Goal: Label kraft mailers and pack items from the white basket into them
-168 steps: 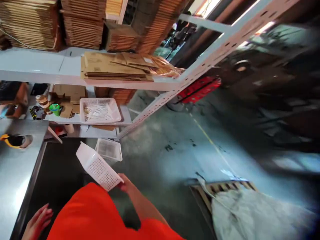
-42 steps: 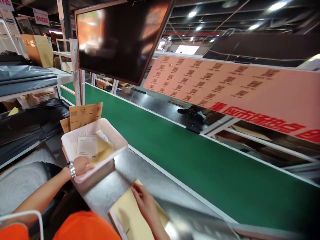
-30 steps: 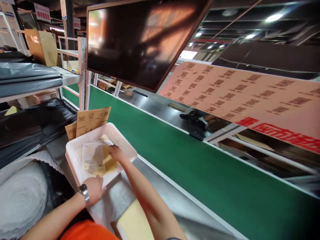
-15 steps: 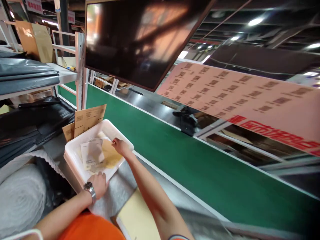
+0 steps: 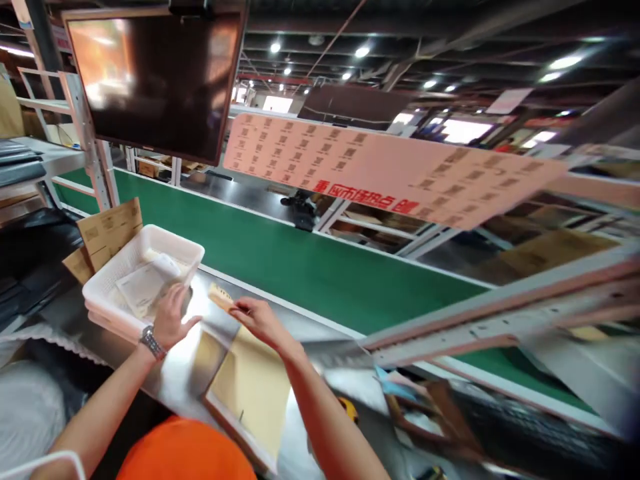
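Markings on the tan piece (image 5: 220,296) are too small to read; its near end is hidden in the right hand (image 5: 261,321). Left hand (image 5: 171,316) blocks part of the basket (image 5: 116,271), so some of what's inside doesn't show. Yellow thing (image 5: 349,408) sits half behind the right forearm (image 5: 325,400), can't tell what. Roll (image 5: 27,413) is cut by the left edge. Board (image 5: 385,157) codes are illegible. Lower-right box (image 5: 446,408) is blurred.

From here I see a dark-printed tan piece (image 5: 220,296) in my right fingers (image 5: 247,305), a hole-dotted white basket (image 5: 109,275) by my left fingers (image 5: 173,297), a pale yellow stack (image 5: 256,393) below the right ones, and beyond both a green belt (image 5: 273,252) and a pink board (image 5: 390,163) with dark codes (image 5: 284,140) and red characters (image 5: 366,196).
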Demonstrator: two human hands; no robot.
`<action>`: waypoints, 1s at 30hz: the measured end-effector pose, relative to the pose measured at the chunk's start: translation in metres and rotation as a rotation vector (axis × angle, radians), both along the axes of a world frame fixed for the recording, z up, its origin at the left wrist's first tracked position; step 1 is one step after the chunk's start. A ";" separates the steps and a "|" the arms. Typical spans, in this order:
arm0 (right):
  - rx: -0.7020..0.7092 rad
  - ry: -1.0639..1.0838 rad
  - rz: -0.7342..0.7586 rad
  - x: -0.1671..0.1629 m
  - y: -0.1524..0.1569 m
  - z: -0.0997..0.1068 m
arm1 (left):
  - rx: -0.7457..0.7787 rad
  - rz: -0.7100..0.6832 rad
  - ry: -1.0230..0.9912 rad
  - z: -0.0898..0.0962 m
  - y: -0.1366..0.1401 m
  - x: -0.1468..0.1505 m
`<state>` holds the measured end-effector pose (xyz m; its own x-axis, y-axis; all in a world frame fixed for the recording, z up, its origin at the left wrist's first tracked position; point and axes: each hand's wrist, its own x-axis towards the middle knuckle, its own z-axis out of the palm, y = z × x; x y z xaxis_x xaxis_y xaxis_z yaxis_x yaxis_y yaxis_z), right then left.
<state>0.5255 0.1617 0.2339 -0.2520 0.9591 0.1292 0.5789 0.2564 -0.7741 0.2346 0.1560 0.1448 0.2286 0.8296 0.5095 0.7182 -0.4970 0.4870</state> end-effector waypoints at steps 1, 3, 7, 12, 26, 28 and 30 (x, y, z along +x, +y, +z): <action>-0.016 -0.046 0.067 0.004 -0.013 -0.008 | 0.094 -0.103 -0.077 0.006 -0.005 0.008; -0.031 -0.135 0.178 0.007 -0.036 -0.024 | 0.161 -0.323 -0.151 0.016 -0.017 0.026; -0.086 -0.184 0.278 0.008 -0.068 -0.049 | -0.081 -0.572 -0.181 0.010 -0.035 0.054; -0.191 -0.106 0.205 0.029 -0.094 -0.059 | -0.323 -0.525 -0.241 -0.011 -0.050 0.049; -0.137 0.066 0.283 0.038 -0.107 -0.077 | -0.408 -0.490 0.057 -0.003 -0.084 0.052; -0.060 0.078 0.243 0.034 -0.108 -0.078 | -0.429 -0.369 0.101 -0.001 -0.085 0.056; 0.100 0.126 0.102 0.029 -0.113 -0.084 | -0.469 -0.227 0.044 0.001 -0.084 0.058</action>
